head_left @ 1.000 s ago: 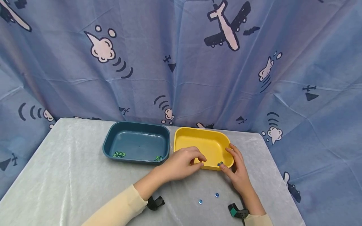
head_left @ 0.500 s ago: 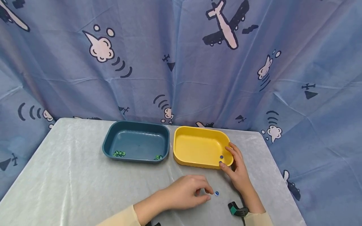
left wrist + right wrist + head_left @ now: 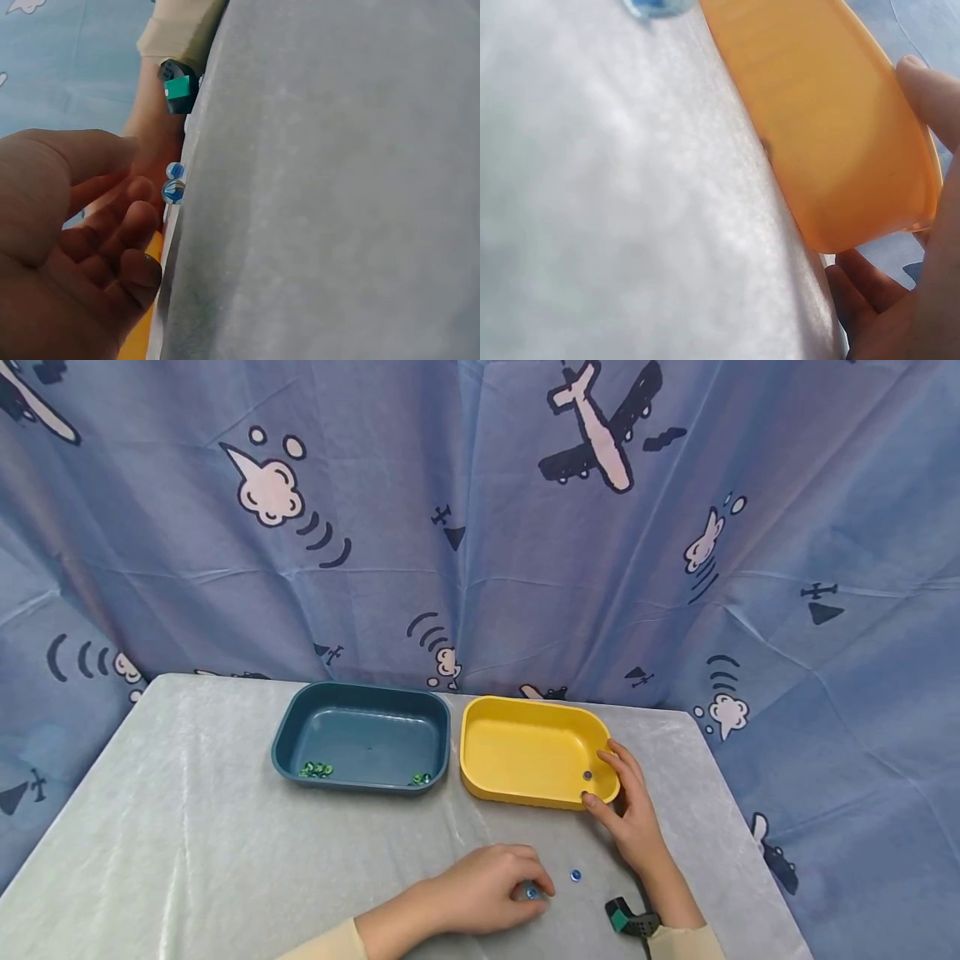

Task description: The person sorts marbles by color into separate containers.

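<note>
My left hand (image 3: 491,889) is low over the cloth, thumb and forefinger parted around a blue-swirled glass marble (image 3: 531,892). In the left wrist view, two such marbles (image 3: 173,191) show beyond the fingertips, with a gap between them and the thumb. Another blue marble (image 3: 575,876) lies just right of this hand. My right hand (image 3: 630,814) holds the right end of a yellow tray (image 3: 517,795), thumb at its front rim and fingers at its side. A blue marble (image 3: 587,775) sits inside, and a second is partly hidden by the thumb.
A teal tray (image 3: 367,687) stands left of the yellow one, with green marbles (image 3: 316,769) in its front left corner and a few more at front right. Pale grey cloth (image 3: 225,860) covers the table. A blue patterned curtain (image 3: 375,527) hangs behind.
My left hand has come from over the yellow tray down to the marbles on the cloth, then slightly left to the nearer one. The right hand keeps its place on the tray.
</note>
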{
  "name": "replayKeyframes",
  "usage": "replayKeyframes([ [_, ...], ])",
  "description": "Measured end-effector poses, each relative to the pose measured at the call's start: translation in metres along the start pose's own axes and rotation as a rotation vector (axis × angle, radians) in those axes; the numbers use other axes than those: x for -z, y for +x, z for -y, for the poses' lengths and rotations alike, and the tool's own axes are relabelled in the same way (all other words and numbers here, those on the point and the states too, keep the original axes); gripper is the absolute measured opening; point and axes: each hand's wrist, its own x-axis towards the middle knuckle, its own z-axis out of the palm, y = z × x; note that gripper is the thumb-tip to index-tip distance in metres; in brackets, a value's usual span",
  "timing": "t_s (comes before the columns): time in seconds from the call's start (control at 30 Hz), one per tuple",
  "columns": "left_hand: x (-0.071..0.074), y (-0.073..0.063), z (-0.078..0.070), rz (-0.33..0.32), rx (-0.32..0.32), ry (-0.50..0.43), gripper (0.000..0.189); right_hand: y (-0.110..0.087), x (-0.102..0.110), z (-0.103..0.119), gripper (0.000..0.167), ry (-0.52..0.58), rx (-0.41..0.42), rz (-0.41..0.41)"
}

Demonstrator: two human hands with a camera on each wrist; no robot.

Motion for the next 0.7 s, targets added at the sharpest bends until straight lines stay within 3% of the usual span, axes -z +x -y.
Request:
replayKeyframes([
  [0.7, -0.007, -0.003, 0.015, 0.01, 0.045, 0.057, 0.015, -0.001, 0.001, 0.0, 0.065, 0.008, 0.001, 0.004],
])
